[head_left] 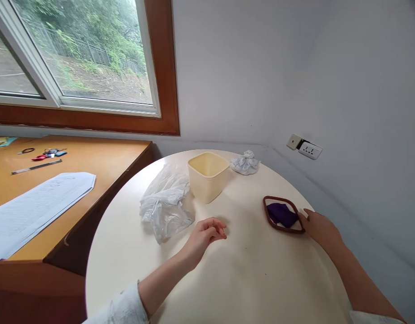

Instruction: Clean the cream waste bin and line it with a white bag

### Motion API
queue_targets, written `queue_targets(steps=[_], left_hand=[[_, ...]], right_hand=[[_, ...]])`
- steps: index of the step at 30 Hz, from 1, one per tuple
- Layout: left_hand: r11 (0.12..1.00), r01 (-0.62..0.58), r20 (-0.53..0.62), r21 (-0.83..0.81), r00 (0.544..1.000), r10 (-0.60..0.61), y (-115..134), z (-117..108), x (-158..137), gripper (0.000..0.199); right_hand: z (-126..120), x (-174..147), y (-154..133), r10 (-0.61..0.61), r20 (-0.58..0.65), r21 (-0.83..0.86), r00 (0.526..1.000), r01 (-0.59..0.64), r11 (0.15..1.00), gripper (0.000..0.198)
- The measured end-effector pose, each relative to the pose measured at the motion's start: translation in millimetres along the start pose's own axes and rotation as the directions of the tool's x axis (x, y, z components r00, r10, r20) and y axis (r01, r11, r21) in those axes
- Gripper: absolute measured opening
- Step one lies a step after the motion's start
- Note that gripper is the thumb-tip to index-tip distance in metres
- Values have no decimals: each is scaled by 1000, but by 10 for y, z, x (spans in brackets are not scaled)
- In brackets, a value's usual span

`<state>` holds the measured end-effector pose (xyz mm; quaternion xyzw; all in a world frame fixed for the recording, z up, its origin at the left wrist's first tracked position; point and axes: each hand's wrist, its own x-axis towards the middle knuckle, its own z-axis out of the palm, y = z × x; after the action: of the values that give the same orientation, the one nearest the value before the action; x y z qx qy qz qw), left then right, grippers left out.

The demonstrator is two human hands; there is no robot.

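My right hand (320, 227) is at the right edge of a squarish lid (274, 199) with a brown rim, its fingers closed on that rim. A folded dark purple cloth (282, 214) lies within the rim. Over the middle of the table, my left hand (204, 236) is loosely curled, with a gap between thumb and fingers and nothing visible in it. Beyond that hand stands an upright cream plastic container (207, 183), its top uncovered. A crumpled clear plastic bag (168, 204) lies left of the container.
A bunched white plastic bag (246, 163) sits at the back of the round white table (241, 288). On the left, a wooden desk (116, 153) holds papers (42, 207), a pen (36, 167) and keys (51, 153). Walls, a window and a socket (310, 150) border the table.
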<state>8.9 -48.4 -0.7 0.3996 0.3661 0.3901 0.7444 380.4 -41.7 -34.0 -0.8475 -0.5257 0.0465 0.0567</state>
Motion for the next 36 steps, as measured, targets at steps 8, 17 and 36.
queue_targets(steps=[8,17,36], left_hand=[[843,-262,57,469,962,267,491,-354,-283,25],[675,-46,-325,736,851,413,809,-1259,-264,26],[110,0,-57,994,852,520,1059,-1142,-701,18]], right_hand=[[-266,-114,-627,-175,-14,115,985,175,978,39],[-160,-753,-1987,-717,13,392,697,656,645,37],[237,-756,-2425,-702,-53,892,711,350,287,25]])
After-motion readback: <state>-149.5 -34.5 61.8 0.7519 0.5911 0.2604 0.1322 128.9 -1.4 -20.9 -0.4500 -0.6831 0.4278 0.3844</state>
